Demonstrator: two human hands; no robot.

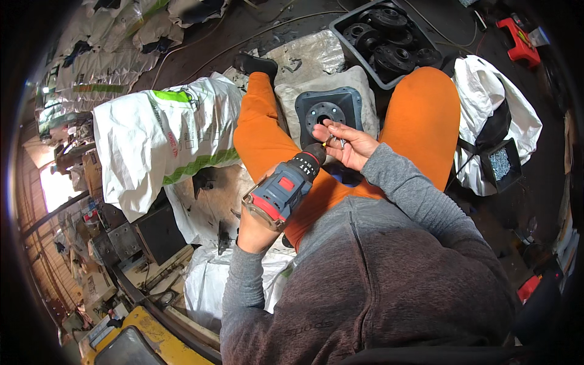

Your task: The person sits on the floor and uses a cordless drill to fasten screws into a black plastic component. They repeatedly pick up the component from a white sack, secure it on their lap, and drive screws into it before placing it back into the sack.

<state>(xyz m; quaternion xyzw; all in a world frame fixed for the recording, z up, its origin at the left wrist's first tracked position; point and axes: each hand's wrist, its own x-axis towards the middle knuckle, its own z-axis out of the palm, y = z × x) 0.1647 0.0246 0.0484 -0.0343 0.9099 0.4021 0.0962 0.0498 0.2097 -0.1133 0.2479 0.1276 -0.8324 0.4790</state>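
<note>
My left hand [257, 233] is wrapped round the grip of a grey and red cordless drill [283, 190], its chuck [315, 152] aimed away from me. In front of the chuck, my right hand [356, 148] holds a few small silver screws [342, 143] in curled fingers, beside a bit with a yellow band [325, 144]. Just beyond, between my knees, lies a dark square housing [351, 100] with a round black flange [321, 111] in its middle. The housing rests on a pale cloth-like pad [291, 91]. My fingers and the drill partly hide its near side.
A grey crate [336, 27] of round black flanges stands far ahead. White sacks [131, 146] lie at my left, and another [486, 85] at my right, beside a black box [512, 173] of screws [499, 163]. A red object [518, 42] lies far right. Cables cross the floor.
</note>
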